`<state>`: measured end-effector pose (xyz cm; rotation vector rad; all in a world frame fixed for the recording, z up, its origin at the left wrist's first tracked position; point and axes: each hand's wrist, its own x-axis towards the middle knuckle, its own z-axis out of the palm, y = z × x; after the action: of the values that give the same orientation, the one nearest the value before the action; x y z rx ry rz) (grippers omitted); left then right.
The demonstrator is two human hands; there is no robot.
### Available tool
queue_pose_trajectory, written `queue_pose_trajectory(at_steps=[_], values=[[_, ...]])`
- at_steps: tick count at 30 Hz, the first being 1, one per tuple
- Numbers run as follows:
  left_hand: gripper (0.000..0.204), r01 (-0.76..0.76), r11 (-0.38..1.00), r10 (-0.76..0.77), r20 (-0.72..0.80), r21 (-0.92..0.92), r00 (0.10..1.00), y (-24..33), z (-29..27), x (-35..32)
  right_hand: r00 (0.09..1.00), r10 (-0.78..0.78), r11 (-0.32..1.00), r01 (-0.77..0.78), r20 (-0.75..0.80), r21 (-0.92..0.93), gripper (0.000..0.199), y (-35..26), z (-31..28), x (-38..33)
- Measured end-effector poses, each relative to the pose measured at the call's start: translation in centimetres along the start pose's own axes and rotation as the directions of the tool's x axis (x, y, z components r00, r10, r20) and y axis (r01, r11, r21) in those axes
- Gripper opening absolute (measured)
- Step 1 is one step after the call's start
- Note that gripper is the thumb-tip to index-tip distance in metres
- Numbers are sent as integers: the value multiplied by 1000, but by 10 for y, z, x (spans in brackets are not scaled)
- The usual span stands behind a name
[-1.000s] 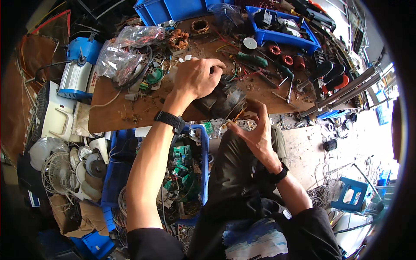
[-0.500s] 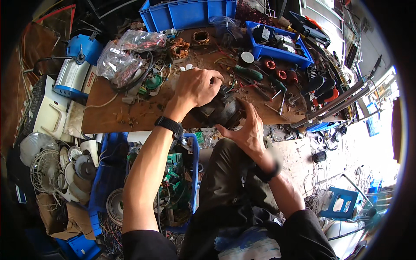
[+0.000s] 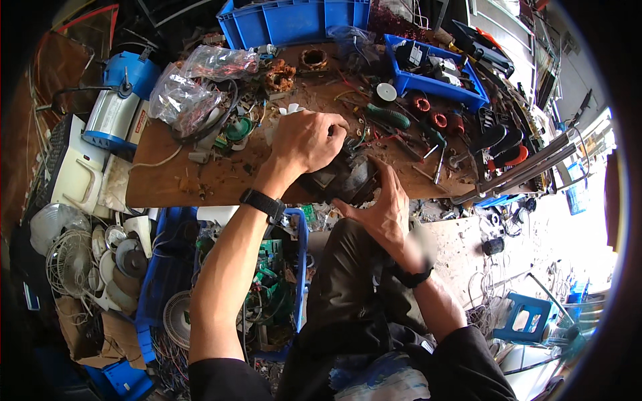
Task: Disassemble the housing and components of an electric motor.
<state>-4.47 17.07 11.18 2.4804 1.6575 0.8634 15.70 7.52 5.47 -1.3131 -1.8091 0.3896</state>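
A dark, grimy metal part (image 3: 353, 179) with a rounded body, rather like a small motor, sits at the front edge of the workbench (image 3: 157, 184). My right hand (image 3: 382, 215) is curved round its right side, thumb in front and fingers behind. Above its upper left, my left hand (image 3: 307, 140) is closed in a fist; whatever the fingers hold is hidden. Just behind that fist lies a small white plastic piece (image 3: 291, 108). To the right are a green-handled tool (image 3: 388, 116) and several screwdrivers and pliers.
Copper coils (image 3: 313, 60), bagged wires (image 3: 184, 100) and a blue bin of parts (image 3: 435, 80) lie further back. A larger blue crate (image 3: 294, 23) stands behind them. Below the bench, a blue bin (image 3: 302, 254) holds green circuit boards. A blue stool (image 3: 525, 317) is at lower right.
Both hands and the dark part hold nearly the same place. The left fist has shifted slightly right and down; the right hand keeps its hold.
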Motion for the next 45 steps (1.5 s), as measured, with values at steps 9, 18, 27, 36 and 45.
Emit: queue_pose_trajectory(at_steps=[9, 18, 27, 36, 45], values=[[38, 159, 985, -156, 54, -63, 986, 9, 0, 7, 969, -119, 990, 99, 215, 102, 105, 41, -37, 65], [20, -299, 861, 353, -61, 410, 934, -20, 22, 2, 906, -60, 985, -14, 419, 172, 113, 48, -45, 83], [47, 32, 995, -27, -63, 91, 998, 7, 0, 9, 991, 100, 949, -69, -84, 309, 34, 74, -40, 38], [45, 139, 987, -144, 52, 82, 988, 12, -4, 9, 977, 86, 977, -44, -195, 209, 23, 103, -24, 33], [79, -170, 985, 174, 225, -38, 959, 4, -16, 8, 971, 44, 961, 22, -235, 274, 22, 107, -29, 31]])
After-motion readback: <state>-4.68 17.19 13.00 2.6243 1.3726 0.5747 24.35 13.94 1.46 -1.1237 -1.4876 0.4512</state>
